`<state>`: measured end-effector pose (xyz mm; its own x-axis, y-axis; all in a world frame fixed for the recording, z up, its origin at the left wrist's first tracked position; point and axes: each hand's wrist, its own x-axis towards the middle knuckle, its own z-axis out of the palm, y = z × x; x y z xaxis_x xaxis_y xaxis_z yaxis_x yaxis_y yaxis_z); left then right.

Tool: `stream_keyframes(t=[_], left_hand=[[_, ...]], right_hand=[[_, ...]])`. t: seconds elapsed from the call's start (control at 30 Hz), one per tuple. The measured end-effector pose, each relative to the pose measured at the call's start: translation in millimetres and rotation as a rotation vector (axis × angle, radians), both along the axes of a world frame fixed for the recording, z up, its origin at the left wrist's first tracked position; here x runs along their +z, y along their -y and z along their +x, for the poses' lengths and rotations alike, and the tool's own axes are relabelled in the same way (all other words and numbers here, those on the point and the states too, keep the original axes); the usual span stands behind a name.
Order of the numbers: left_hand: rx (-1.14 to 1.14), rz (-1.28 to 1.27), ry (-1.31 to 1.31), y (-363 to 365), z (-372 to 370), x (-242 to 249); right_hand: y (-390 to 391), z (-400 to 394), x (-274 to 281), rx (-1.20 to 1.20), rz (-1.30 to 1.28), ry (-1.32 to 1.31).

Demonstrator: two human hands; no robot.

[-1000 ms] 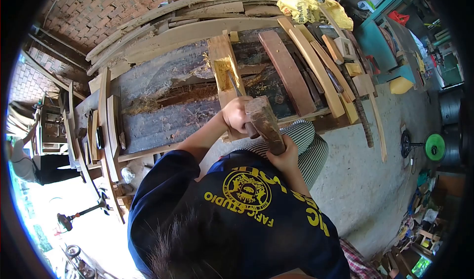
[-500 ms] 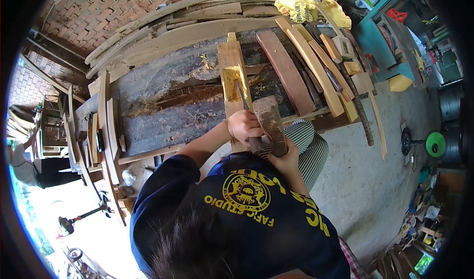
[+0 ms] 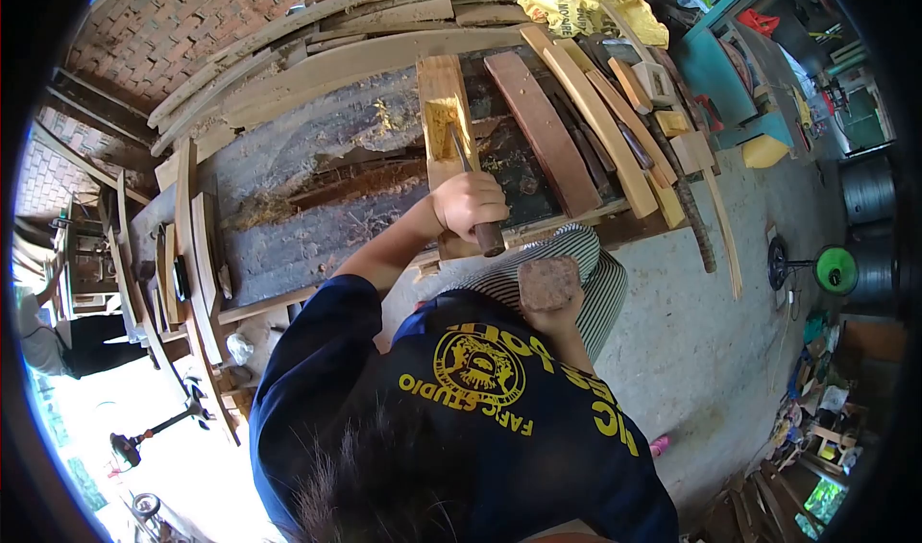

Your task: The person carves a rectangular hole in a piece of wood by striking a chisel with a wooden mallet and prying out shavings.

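My left hand (image 3: 469, 203) is closed around the handle of a chisel (image 3: 460, 149). The chisel's blade slants down into a hollow cut in a light wooden block (image 3: 441, 78), which lies across the workbench. The butt of the handle sticks out below my fist. A wooden mallet (image 3: 549, 285) is in my right hand (image 3: 560, 319), drawn back close to my chest, its head apart from the chisel. The mallet's head hides its handle and most of my right fingers.
The dark, worn workbench (image 3: 288, 241) carries a reddish-brown board (image 3: 544, 135) and several long wood strips and tools on the right. More planks lean at the left end. A yellow sack (image 3: 586, 15) lies at the back. A person (image 3: 53, 337) stands far left; a green fan (image 3: 836, 270) is right.
My right hand has pulled the mallet back from the chisel handle toward my body. The chisel stays in the hollow, gripped by my left hand. The view has shifted slightly.
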<state>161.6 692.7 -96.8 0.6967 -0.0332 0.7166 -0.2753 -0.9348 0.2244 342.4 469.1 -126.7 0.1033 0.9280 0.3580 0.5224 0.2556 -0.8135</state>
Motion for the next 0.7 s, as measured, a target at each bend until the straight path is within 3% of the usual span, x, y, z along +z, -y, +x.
stream_keyframes(t=[0.1,0.23,0.27,0.33,0.37,0.43,0.7], left_hand=[[-0.002,-0.012,0.008,2,-1,1],[0.053,-0.011,0.033,3,-6,-3],[0.051,-0.010,0.032,3,-7,-4],[0.077,0.008,0.035,3,-8,-5],[0.072,0.009,0.034,0,-8,-10],[0.115,0.112,0.070,-6,-6,-21],[0.159,-0.015,0.016,4,-10,-7]], right_hand=[[0,-8,11,-0.061,-0.025,-0.168],[-6,-13,21,-0.043,0.109,-0.123],[-1,-7,-8,-0.044,0.110,-0.125],[15,7,-89,-0.054,-0.139,-0.309],[9,2,-62,-0.058,-0.137,-0.310],[-14,-16,29,-0.105,-0.119,0.218],[-12,-15,22,-0.036,-0.029,0.152]])
